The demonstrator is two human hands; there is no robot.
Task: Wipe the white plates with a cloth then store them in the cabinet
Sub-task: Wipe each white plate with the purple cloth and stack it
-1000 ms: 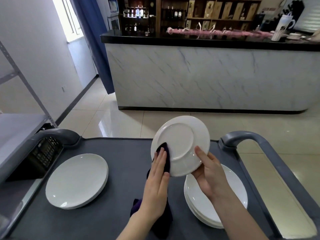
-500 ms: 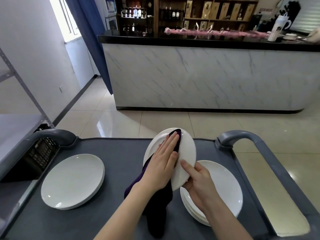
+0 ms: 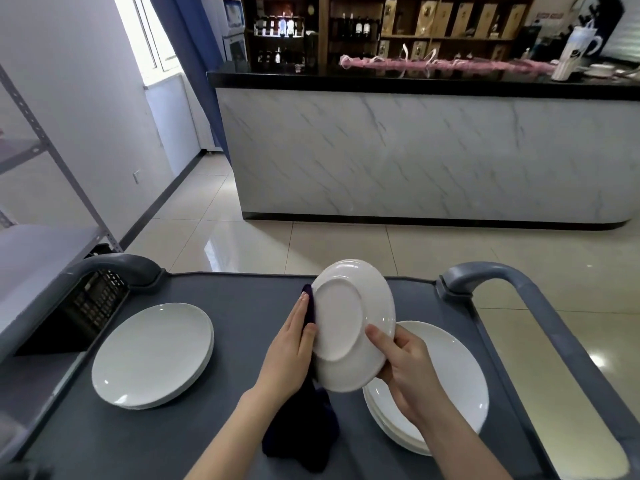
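Observation:
My right hand grips the lower right rim of a white plate, held upright above the cart with its underside towards me. My left hand lies flat with straight fingers against the plate's left edge, pressing a dark purple cloth onto its far face; the cloth's tail hangs down to the cart top. Under my right hand lies a stack of white plates. A second, lower stack of white plates sits on the cart's left side.
The plates rest on a grey service cart with curved handles at the far left and far right. A metal shelf rack stands to the left. Tiled floor and a marble-fronted bar counter lie beyond.
The held plate has turned so its underside faces me again. My left hand with the cloth slid from the plate's face to its left edge.

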